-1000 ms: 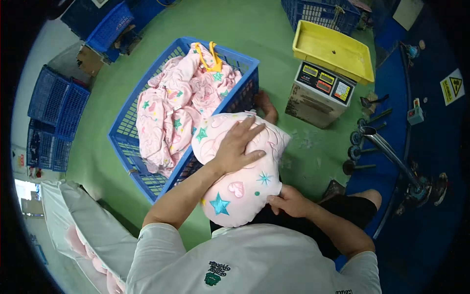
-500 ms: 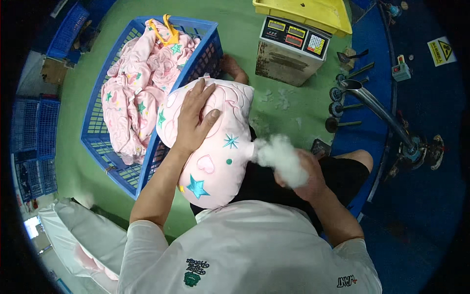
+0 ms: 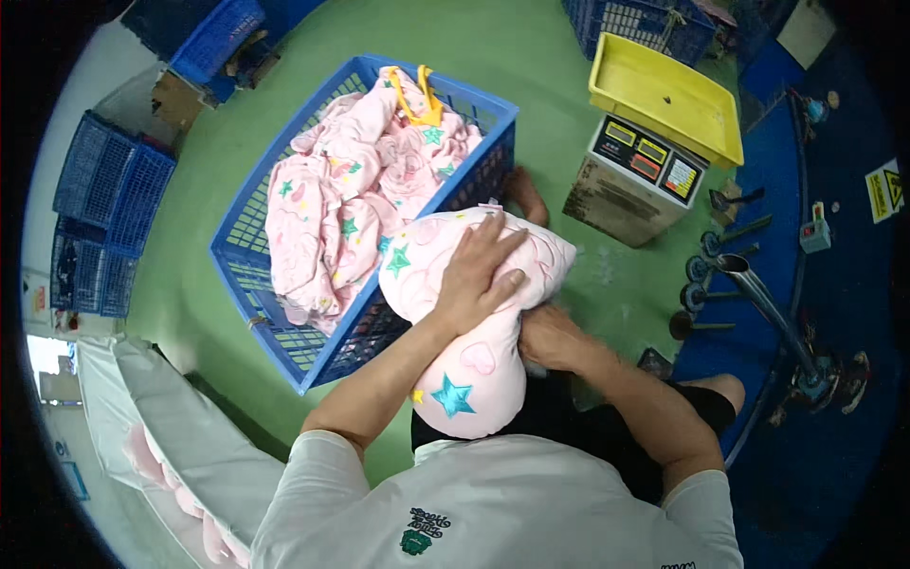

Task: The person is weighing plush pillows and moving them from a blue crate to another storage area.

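A plump pink cushion (image 3: 483, 370), embroidered with stars and hearts, rests on my lap against the side of a blue basket. My left hand (image 3: 479, 275) lies flat over its upper part, fingers spread. At the cushion's right edge, my right hand (image 3: 555, 337) presses in where the side opening was seen. Its fingertips are hidden by the cushion, and no white stuffing shows outside it now. Inside the blue plastic basket (image 3: 275, 351) lies a heap of pink printed covers (image 3: 355, 190) with a yellow-orange strap (image 3: 427, 109) on top.
A weighing scale (image 3: 630, 180) with a yellow tray (image 3: 664, 95) stands at the far right. A metal pipe (image 3: 773, 308) slants up beside several pedals (image 3: 697, 296) on the right. More blue crates (image 3: 104, 190) are stacked at left, near a large whitish sack (image 3: 180, 408).
My right hand has moved left to the cushion's edge, and the white tuft of stuffing is out of sight. The cushion's side is pushed inward. The head view has shifted.
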Motion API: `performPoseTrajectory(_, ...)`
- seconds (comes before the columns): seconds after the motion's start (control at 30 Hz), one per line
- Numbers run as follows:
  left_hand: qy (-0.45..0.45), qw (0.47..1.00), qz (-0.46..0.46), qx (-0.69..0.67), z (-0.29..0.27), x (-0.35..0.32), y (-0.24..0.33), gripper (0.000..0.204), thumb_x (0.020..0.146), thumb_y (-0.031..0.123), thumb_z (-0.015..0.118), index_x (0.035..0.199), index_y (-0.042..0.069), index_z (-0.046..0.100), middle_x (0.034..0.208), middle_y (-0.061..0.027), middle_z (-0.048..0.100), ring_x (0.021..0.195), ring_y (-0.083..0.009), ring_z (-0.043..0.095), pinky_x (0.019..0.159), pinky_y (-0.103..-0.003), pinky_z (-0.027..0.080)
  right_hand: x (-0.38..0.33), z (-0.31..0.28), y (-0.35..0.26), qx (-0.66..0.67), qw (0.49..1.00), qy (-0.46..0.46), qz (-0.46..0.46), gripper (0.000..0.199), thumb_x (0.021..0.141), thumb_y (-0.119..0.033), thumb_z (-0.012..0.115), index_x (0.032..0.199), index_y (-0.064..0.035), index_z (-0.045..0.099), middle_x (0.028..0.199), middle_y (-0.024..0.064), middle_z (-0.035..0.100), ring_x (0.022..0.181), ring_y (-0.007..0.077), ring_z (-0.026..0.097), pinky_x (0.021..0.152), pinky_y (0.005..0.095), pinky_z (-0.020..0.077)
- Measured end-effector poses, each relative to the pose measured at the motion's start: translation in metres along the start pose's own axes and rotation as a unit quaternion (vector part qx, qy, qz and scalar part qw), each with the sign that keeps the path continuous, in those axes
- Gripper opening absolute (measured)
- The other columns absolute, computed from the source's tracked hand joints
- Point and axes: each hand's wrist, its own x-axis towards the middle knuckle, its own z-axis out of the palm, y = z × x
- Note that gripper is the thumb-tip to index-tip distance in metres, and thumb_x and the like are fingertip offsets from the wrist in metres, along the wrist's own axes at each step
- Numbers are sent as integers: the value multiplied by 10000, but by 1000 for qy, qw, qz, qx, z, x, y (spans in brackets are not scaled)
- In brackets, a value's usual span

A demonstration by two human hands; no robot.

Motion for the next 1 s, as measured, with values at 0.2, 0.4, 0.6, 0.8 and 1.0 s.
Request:
performPoseTrajectory(0.2,-5,999,25,36,2,-2,8,538,935,370,568,1400,99,568,1561,-186,409,1446,-389,364,1208,-529,222,-20,40,2,187,975,80,-85,325,876,-187,623,1129,18,620,1006,229,703,790,366,666,710,449,523)
performPoseTrajectory(0.4,27,1000,7,-12,-11,0,-1,525,896,228,610,1394,64,574,1528,-198,456,1428,-380,399,1210,-496,230,-109,51,4,389,870,298,45,297,921,-150,589,1166,17,601,945,169,682,758,308,620,723,385,516)
performPoseTrajectory(0.6,2,1000,3,6,-6,18,18,487,908,234,610,1360,54,601,1498,-195,493,1415,-375,417,1201,-496,243,-145,23,15,380,829,381,156,284,958,-108,576,1230,-26,571,992,101,653,773,184,576,704,343,495)
performPoseTrajectory(0.8,11,999,-4,37,-1,16,29,470,914,254,617,1337,50,617,1477,-183,520,1411,-373,422,1198,-497,249,-108,22,-10,380,857,306,163,314,924,-107,614,1234,-56,608,1067,80,671,825,187,592,759,360,497)
performPoseTrajectory(1.0,34,999,-11,41,-2,8,26,461,917,266,616,1326,55,628,1474,-165,529,1413,-371,419,1199,-496,248,-72,45,-17,337,877,327,101,171,931,-95,600,1089,-41,638,978,39,658,805,145,556,736,328,475)
